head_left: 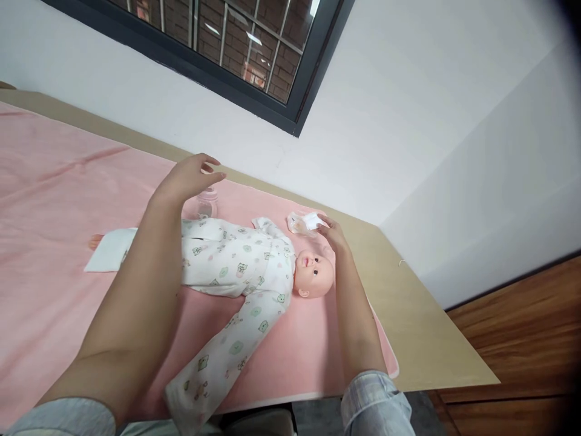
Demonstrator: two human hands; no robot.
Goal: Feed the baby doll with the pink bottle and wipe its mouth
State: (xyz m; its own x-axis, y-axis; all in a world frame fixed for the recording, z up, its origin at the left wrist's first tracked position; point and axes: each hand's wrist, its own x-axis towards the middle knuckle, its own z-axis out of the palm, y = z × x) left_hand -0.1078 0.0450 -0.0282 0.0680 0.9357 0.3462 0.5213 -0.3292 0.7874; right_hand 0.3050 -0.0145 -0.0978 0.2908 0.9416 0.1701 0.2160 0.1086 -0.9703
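Observation:
A baby doll (313, 272) in a white printed sleepsuit (236, 263) lies on a pink blanket (49, 200), head to the right. My left hand (190, 175) hovers open, fingers stretched, just above a clear baby bottle (205, 204) standing beyond the doll's body. My right hand (330, 233) reaches past the doll's head and its fingertips pinch a small white crumpled item with a pale round part (303, 222) lying on the blanket.
A folded white cloth (109, 251) lies by the doll's legs at the left. The blanket covers a light wooden table (422, 327) set against a white wall below a dark-framed window (254, 48). Wooden floor shows at the right.

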